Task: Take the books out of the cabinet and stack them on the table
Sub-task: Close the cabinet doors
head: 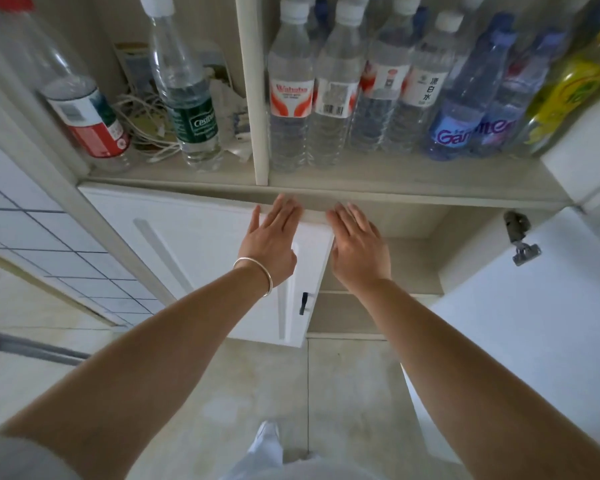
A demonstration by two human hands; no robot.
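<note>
Head view showed both hands reaching toward the lower cabinet [378, 258], just under the shelf edge. The left hand [269, 242] lay flat with straight fingers against the top of the shut left door [194, 258]; its grip was released and held nothing, and a bangle [257, 273] circled its wrist. The right hand [359, 245] was likewise released, fingers straight, hovering at the mouth of the open right-hand compartment beside that door's edge. The right door [520, 323] stood swung wide, its hinge [520, 242] in view.

No books could be seen. What showed of the open compartment looked bare, though its depth was hidden by the hands and the angle, so they may have sat further in or behind the shut left door. The counter for stacking was not in view either.

The shelf above carried water bottles [326, 95], a tangle of cords [142, 123] and some papers.

The step in hand seemed to be getting at the cabinet's inside. To do it well, the left door would best be drawn open by its dark handle [303, 303] rather than by its top edge, then swung fully aside. Crouching lower would let the person see in before reaching. Each book should then be taken in both hands, clear of the shelf edge overhead.
</note>
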